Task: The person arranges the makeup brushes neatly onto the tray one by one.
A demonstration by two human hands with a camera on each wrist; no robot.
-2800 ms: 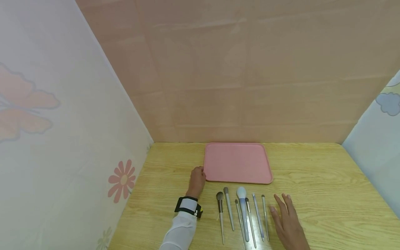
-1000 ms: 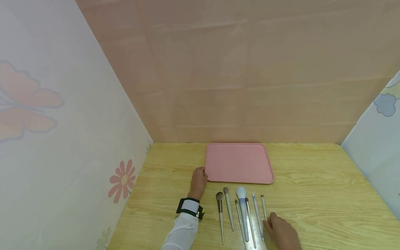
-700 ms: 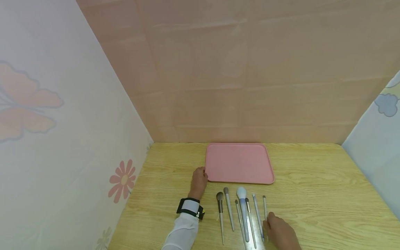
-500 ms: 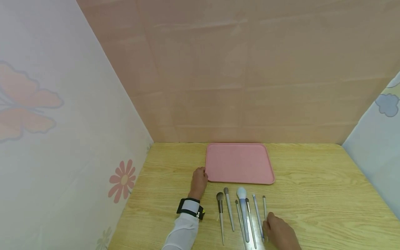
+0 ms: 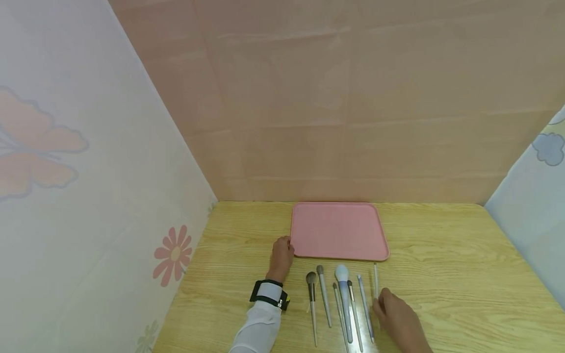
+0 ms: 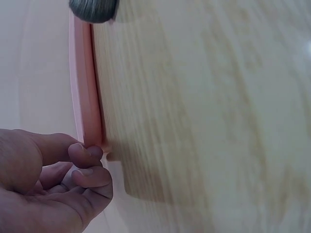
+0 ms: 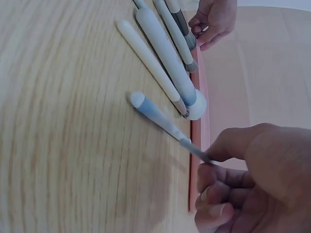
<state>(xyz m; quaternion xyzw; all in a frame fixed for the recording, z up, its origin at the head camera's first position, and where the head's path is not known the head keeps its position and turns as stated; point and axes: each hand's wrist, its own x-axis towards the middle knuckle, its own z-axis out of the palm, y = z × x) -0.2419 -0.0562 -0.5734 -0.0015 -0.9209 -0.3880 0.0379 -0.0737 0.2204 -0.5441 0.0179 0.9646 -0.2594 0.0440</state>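
My left hand [image 5: 281, 257] pinches the near left corner of a pink tray [image 5: 340, 230]; in the left wrist view its thumb and fingers [image 6: 87, 177] close at the end of the tray's rim [image 6: 87, 87]. With thumb and fingertips, my right hand [image 5: 399, 316] holds a slim makeup brush [image 5: 376, 278], whose upper end points toward the tray's near right corner. The hand covers part of its handle. In the right wrist view, a blurred grey length of this brush [image 7: 195, 150] shows at the fingertips, overlapping a blue and white brush [image 7: 155, 116].
Several makeup brushes lie side by side on the wooden table [image 5: 441, 255], between the hands: a dark-headed one [image 5: 311, 279] at the left, a big white-headed one [image 5: 342, 273] mid-row, a blue and white one [image 5: 364, 306] nearest my right hand. Walls border the table.
My right hand has gone from spread fingers to pinching the rightmost brush, and has just slid it forward toward the tray. The tray has shifted slightly right with my left hand at its corner.
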